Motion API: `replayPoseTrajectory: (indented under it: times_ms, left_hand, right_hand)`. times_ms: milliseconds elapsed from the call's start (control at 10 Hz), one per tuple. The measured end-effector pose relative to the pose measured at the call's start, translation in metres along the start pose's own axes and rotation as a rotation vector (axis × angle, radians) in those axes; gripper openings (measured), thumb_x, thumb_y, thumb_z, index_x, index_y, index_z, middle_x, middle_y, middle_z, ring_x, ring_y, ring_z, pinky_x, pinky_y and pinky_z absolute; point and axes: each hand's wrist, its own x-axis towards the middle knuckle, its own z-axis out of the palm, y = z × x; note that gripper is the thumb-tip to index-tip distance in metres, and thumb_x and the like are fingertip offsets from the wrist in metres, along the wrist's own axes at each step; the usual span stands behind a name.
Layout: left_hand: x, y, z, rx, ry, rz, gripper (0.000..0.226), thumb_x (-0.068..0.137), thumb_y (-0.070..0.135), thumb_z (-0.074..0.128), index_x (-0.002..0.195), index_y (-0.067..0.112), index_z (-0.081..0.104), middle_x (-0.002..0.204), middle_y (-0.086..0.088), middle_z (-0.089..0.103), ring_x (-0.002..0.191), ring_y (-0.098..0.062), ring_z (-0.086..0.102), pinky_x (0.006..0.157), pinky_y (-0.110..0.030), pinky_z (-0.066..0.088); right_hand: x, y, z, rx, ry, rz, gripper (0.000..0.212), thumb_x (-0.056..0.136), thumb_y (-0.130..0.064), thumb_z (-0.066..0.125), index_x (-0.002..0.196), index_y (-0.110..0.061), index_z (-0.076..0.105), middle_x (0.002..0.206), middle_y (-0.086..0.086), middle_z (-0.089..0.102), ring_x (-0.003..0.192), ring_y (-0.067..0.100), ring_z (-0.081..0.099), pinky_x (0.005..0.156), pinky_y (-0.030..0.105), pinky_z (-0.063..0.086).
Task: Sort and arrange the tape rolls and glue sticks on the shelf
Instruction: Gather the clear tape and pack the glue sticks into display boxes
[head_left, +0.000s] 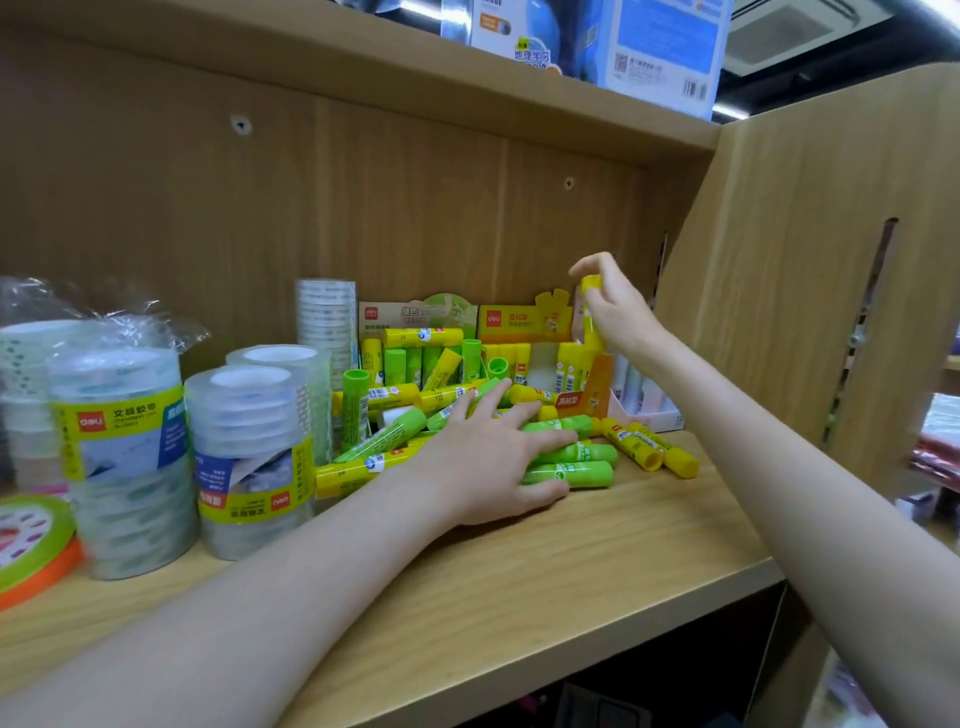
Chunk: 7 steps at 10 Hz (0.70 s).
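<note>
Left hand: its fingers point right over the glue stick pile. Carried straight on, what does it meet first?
The left hand already rests on green glue sticks. Further along that line, it would likely meet the two yellow glue sticks lying at the pile's right edge; depth is uncertain.

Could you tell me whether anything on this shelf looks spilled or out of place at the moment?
Yes. A heap of glue sticks, green and yellow, lies loose and crisscrossed on the shelf in front of the display boxes instead of standing inside. The left hand rests on the heap; the right hand holds one yellow stick upright above the yellow box.
</note>
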Motion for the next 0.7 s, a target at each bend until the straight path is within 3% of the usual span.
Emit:
replayPoseTrajectory:
  times_ms: [100,200,300,400,600,700]
  left_hand:
    - [0.000,0.000,0.002,0.007,0.011,-0.012,0.056,0.091,0.062,0.033,0.143,0.050,0.015,0.158,-0.004,-0.009,0.143,-0.030,-0.016,0.115,-0.049,-0.002]
    - [0.000,0.000,0.001,0.008,0.003,-0.028,0.057,0.090,0.062,0.032,0.143,0.051,0.013,0.157,-0.008,-0.010,0.142,-0.032,-0.016,0.115,-0.049,0.000]
    - [0.000,0.001,0.000,0.012,-0.007,-0.030,0.057,0.091,0.062,0.032,0.143,0.050,0.013,0.157,-0.009,-0.008,0.143,-0.032,-0.015,0.115,-0.049,0.002]
    - [0.000,0.001,0.000,0.013,-0.013,-0.032,0.057,0.091,0.062,0.032,0.143,0.050,0.014,0.157,-0.009,-0.008,0.143,-0.033,-0.014,0.115,-0.050,0.002]
    - [0.000,0.000,0.000,0.011,-0.015,-0.026,0.057,0.091,0.062,0.033,0.144,0.049,0.014,0.157,-0.008,-0.008,0.143,-0.033,-0.014,0.114,-0.050,0.002]
    - [0.000,0.000,0.000,0.018,-0.013,-0.023,0.057,0.091,0.062,0.032,0.144,0.049,0.014,0.157,-0.009,-0.008,0.143,-0.034,-0.014,0.114,-0.051,0.002]
  right_hand:
    - [0.000,0.006,-0.004,-0.067,-0.079,0.023,0.028,0.087,0.000,0.054,0.106,-0.015,0.040,0.096,0.008,0.049,0.055,0.012,0.052,0.050,0.019,0.046]
    - [0.006,0.010,-0.007,-0.320,-0.151,0.006,0.033,0.077,-0.009,0.073,0.088,-0.011,0.042,0.088,0.003,0.048,0.068,0.016,0.050,0.053,0.018,0.036]
    - [0.014,0.007,-0.006,-0.497,-0.337,-0.033,0.020,0.077,-0.014,0.074,0.090,-0.015,0.059,0.099,0.004,0.042,0.092,0.018,0.046,0.078,0.024,0.039]
    - [0.016,-0.001,-0.003,-0.518,-0.442,-0.052,0.017,0.084,-0.016,0.066,0.101,-0.017,0.067,0.105,0.004,0.051,0.099,0.018,0.053,0.081,0.024,0.040]
    - [0.014,0.005,0.017,-0.635,-0.298,-0.061,0.055,0.081,-0.016,0.071,0.128,-0.004,0.044,0.114,0.018,0.056,0.106,0.033,0.053,0.078,0.034,0.042]
    - [0.013,0.015,0.023,-0.614,-0.196,-0.066,0.051,0.080,-0.015,0.072,0.118,-0.003,0.041,0.098,0.019,0.057,0.096,0.036,0.056,0.072,0.036,0.043]
